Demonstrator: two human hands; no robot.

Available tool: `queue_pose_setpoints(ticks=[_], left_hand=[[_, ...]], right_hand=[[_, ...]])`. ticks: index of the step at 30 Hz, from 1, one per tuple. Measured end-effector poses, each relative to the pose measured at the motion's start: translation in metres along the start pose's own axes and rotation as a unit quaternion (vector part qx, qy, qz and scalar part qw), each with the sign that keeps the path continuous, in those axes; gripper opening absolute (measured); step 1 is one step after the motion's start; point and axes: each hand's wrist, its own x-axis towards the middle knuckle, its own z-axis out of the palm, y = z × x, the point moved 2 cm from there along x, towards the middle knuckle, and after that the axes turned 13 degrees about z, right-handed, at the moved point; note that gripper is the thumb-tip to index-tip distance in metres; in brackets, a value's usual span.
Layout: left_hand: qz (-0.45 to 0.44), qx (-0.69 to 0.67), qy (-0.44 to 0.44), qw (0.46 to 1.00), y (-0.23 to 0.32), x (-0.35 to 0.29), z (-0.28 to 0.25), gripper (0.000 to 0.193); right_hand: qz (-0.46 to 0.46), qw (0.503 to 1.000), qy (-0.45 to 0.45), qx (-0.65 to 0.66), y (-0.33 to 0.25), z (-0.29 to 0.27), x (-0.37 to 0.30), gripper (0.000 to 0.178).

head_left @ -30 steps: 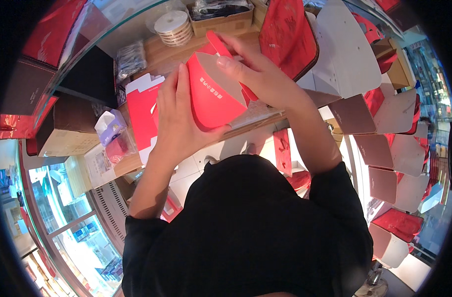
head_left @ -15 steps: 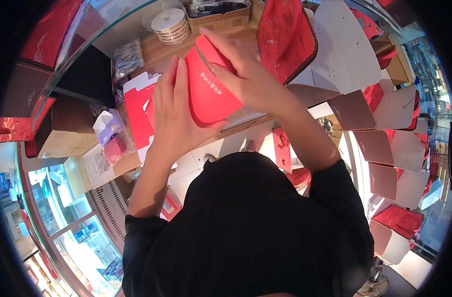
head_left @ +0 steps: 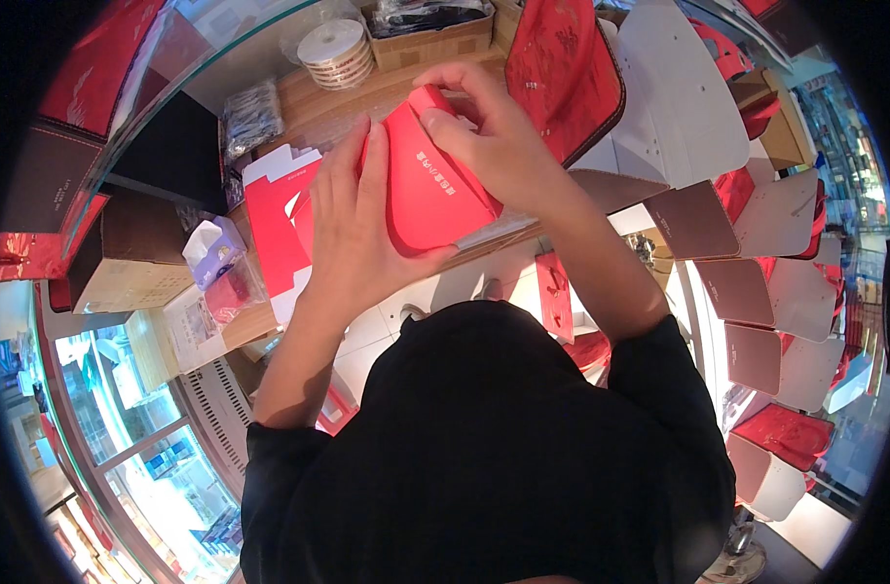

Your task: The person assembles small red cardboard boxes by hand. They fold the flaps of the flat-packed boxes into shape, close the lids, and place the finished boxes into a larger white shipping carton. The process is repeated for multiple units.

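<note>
- Box of red folded card [head_left: 427,190] sits tilted over the pale wooden counter [head_left: 311,105]
- Left hand [head_left: 352,226] cups its side, thumb spread wide, probably just bracing it
- Right hand [head_left: 500,146] pinches the far end, likely so folds don't pop open

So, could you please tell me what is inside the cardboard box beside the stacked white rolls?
Plastic-wrapped dark items show at the top of the cardboard box; anything beneath them is covered.

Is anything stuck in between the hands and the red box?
Nothing that I can see. The left hand touches the left side of the red box, and the right hand holds its upper right edge. Flat red-and-white cardboard lies left of the box, not between.
</note>
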Motion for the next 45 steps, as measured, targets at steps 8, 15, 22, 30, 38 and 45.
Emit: queue_pose_setpoints(ticks=[8, 15, 22, 30, 38, 45], left_hand=[[0.008, 0.006, 0.004, 1.000, 0.000, 0.001, 0.002, 0.121], [0.009, 0.030, 0.056, 0.998, -0.005, 0.002, 0.003, 0.119], [-0.024, 0.033, 0.074, 0.996, -0.001, 0.002, 0.010, 0.119], [0.014, -0.240, 0.085, 0.967, -0.034, 0.021, -0.026, 0.065], [-0.007, -0.249, 0.211, 0.945, -0.031, 0.017, -0.025, 0.038], [-0.048, -0.206, -0.080, 0.974, -0.025, 0.028, -0.047, 0.048]], right_hand=[[-0.046, 0.995, -0.040, -0.075, 0.000, -0.007, 0.004, 0.038], [-0.075, 0.959, -0.030, -0.271, -0.017, 0.005, -0.027, 0.070], [-0.101, 0.958, 0.006, -0.268, -0.003, 0.004, -0.032, 0.066], [-0.184, 0.939, -0.128, -0.262, -0.020, -0.017, -0.029, 0.051], [-0.204, 0.975, -0.059, -0.070, -0.011, -0.025, -0.023, 0.034], [-0.246, 0.941, -0.054, -0.226, -0.021, -0.025, -0.021, 0.033]])
